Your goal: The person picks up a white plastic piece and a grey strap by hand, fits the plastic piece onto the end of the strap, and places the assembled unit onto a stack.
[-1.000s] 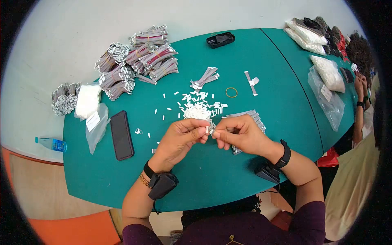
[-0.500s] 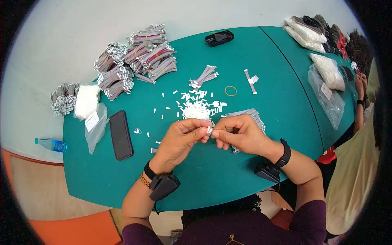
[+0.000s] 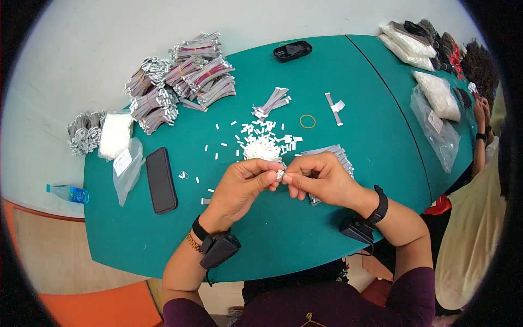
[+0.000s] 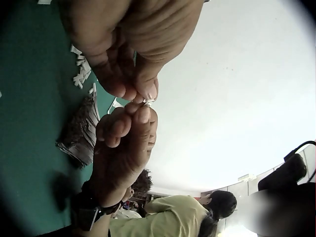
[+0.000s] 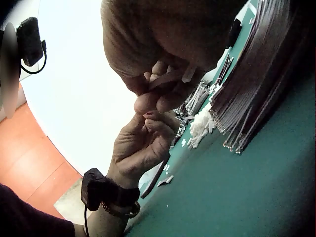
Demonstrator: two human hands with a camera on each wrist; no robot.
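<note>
Both hands meet fingertip to fingertip over the green table (image 3: pixel 245 229) in the head view. The left hand (image 3: pixel 243 185) pinches a small white connector (image 3: pixel 280 175) between thumb and fingers. From the other side the right hand (image 3: pixel 324 179) pinches a grey ribbon cable (image 5: pixel 168 79), seen under its palm in the right wrist view, with its end at the connector. Fingertips partly hide where the two pieces meet. A pile of white connectors (image 3: pixel 261 147) lies just beyond the hands, and a stack of grey cables (image 3: pixel 340 158) lies beside the right hand.
Bundled cables (image 3: pixel 207 79) are heaped at the back left. A phone (image 3: pixel 162 180), a bag of white pieces (image 3: pixel 116 135) and a bottle (image 3: pixel 68 193) are at left. A rubber band (image 3: pixel 308 121) and black case (image 3: pixel 293 51) lie farther back; another person (image 3: pixel 473 218) is at right.
The white connector between the fingertips has tilted slightly and sits closer against the right fingertips. Both hands stay in nearly the same place.
</note>
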